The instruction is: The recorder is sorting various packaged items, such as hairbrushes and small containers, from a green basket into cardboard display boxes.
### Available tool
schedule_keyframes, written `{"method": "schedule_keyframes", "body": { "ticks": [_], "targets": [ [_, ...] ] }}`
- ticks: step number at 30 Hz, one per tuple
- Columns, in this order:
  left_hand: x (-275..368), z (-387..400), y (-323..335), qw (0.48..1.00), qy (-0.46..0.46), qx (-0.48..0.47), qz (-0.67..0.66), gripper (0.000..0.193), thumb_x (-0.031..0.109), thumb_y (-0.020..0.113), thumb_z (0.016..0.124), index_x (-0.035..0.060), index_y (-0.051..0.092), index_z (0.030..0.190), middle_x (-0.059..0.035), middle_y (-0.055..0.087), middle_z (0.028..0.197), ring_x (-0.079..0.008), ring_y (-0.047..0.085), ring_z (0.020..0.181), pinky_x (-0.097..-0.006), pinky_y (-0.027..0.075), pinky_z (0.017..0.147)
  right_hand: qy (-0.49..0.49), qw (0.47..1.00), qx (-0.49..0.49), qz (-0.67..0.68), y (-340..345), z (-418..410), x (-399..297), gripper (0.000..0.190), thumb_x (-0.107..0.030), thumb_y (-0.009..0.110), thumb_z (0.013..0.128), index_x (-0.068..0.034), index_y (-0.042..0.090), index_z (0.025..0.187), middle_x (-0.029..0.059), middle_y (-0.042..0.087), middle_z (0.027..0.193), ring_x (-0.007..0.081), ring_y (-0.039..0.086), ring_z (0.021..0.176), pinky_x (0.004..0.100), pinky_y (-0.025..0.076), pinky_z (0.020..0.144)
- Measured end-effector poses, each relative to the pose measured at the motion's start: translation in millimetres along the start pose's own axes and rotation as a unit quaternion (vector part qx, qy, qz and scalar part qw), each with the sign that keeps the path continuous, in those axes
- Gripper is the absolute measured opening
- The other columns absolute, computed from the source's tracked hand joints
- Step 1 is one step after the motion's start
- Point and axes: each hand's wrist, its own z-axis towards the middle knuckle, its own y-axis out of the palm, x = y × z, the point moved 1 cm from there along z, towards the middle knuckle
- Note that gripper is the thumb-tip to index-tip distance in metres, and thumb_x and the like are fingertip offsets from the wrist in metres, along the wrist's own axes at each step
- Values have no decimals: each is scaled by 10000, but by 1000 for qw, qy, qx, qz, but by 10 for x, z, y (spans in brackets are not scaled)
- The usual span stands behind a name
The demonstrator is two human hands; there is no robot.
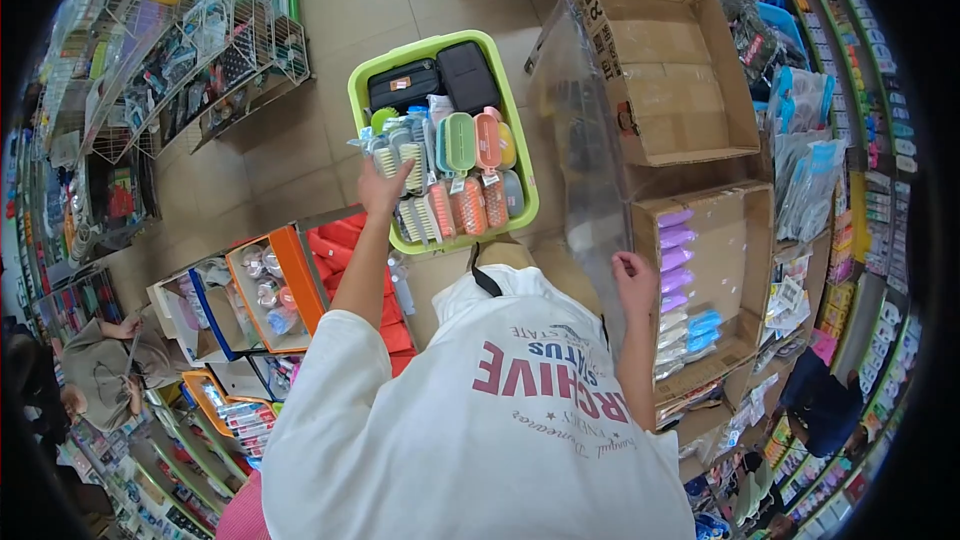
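Note:
My left hand (384, 184) reaches over the left side of a lime-green plastic basket (532, 199) on the tiled floor. Its thumb and fingers are around cream-bristled scrub brushes (397, 162); the palm hides part of them. More brushes fill the basket, among them a green-backed brush (460, 141), a coral-backed brush (487, 141) and several with orange bristles (472, 206). Two black zip cases (466, 76) (403, 85) lie at the far end. My right hand (636, 281) hangs with curled fingers beside a clear plastic sheet (589, 225); its fingertips are partly hidden.
To my right stand an upper cardboard box (664, 109) and a lower cardboard box (739, 255) with purple and blue packets. Left are red packages (394, 300), an orange-rimmed box (296, 277) and a wire rack (202, 52). Other people (112, 367) (821, 401) are near the shelves.

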Motion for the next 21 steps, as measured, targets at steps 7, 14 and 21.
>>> {"method": "schedule_keyframes", "body": {
  "ticks": [7, 14, 21],
  "targets": [
    [220, -201, 73, 996, -14, 35, 85, 1070, 524, 845, 634, 68, 354, 1468, -275, 502, 1167, -445, 524, 1087, -469, 446, 957, 16, 999, -22, 23, 245, -45, -75, 181, -163, 694, 882, -9, 708, 976, 65, 691, 803, 128, 642, 717, 277, 509, 677],
    [100, -195, 208, 995, 53, 82, -25, 1025, 323, 878, 612, 92, 356, 1463, -257, 489, 1131, -441, 517, 1052, -466, 426, 969, -12, 999, -11, 30, 394, -47, -101, 172, -141, 700, 869, 3, 703, 965, 67, 687, 798, 124, 619, 693, 273, 502, 666],
    [195, -148, 134, 996, -28, 25, -83, 1018, 272, 864, 610, 83, 340, 1462, -286, 525, 1205, -438, 524, 1127, -457, 435, 994, -16, 1000, -6, 11, 401, -90, -201, 157, -138, 690, 895, -10, 707, 983, 9, 666, 770, 80, 599, 691, 240, 486, 644]
  ]
}}
